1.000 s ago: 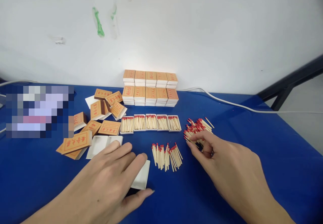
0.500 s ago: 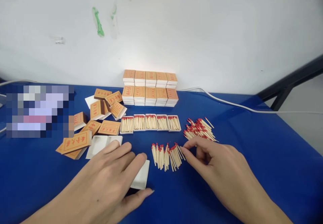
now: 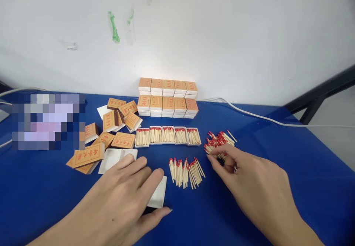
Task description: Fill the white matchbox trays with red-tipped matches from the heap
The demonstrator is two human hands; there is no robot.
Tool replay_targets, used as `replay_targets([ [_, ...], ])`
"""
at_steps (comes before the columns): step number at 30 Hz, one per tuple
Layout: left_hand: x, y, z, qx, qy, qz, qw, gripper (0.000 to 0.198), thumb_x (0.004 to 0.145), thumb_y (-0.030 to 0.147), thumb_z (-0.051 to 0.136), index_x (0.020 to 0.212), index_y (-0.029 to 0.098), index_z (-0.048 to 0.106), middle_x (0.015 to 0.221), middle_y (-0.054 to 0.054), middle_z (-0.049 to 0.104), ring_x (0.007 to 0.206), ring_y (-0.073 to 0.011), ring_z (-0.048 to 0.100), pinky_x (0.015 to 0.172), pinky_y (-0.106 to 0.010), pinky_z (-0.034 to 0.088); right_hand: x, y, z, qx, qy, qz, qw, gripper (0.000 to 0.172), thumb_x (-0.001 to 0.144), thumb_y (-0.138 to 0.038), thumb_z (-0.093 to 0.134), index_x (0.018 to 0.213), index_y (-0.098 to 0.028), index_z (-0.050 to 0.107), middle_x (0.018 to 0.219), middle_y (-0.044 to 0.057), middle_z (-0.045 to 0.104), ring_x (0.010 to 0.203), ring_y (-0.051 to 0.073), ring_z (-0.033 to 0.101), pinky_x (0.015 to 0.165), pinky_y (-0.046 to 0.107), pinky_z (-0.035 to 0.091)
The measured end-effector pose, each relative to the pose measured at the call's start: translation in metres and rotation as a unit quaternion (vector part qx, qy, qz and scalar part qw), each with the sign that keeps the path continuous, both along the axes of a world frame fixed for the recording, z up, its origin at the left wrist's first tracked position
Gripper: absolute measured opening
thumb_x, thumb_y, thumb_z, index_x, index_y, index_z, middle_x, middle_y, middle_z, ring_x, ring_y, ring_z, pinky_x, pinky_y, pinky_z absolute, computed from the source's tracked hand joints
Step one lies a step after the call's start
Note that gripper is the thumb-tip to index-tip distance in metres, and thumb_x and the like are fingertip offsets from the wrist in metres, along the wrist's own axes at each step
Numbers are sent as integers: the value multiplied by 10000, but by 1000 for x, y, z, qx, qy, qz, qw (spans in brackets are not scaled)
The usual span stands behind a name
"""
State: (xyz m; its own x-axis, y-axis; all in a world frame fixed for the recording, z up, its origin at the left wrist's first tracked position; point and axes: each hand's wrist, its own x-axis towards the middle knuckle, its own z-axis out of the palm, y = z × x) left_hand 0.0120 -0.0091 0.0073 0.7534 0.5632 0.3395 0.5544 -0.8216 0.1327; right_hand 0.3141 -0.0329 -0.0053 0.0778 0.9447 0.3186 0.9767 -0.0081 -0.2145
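My left hand (image 3: 124,190) rests palm down with curled fingers over a white matchbox tray (image 3: 158,192), holding it on the table between thumb and index finger. Part of that tray is hidden beneath the hand. My right hand (image 3: 244,179) has its thumb and index fingertips pinched together at the near left edge of a heap of red-tipped matches (image 3: 219,140); anything between the fingertips is too small to make out. Between the hands lies a spread row of loose matches (image 3: 185,172), heads pointing away from me.
Several filled matchbox trays (image 3: 168,134) stand in a row, with stacked matchboxes (image 3: 168,105) behind them by the wall. Left lie scattered matchbox sleeves (image 3: 88,155) and unfilled white trays (image 3: 109,161). A white cable (image 3: 249,115) crosses the blue table (image 3: 277,146) at the back.
My right hand has moved from the right end of the loose match row up and right to the heap. My left hand stays on the tray. The view has shifted slightly.
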Motion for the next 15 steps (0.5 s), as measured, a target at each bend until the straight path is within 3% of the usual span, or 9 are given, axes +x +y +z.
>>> replay_targets([
  [7,1,-1,0,13,4,-1,1000,284,1185,421,547,1157,173,681,907,-52,740,840,-281,724,815,-457,487,0,-1,0,-3,-2,-4,1000,319,1067,-482,582,922,-325,818,563,-52,631,473,186,651,473,287,329],
  [15,0,0,1,11,6,-4,1000,287,1193,423,529,1172,178,678,896,-39,739,816,-267,718,816,-452,485,-5,-1,9,-83,93,51,991,379,1055,-574,655,822,-315,805,542,-57,626,457,146,603,462,283,349],
])
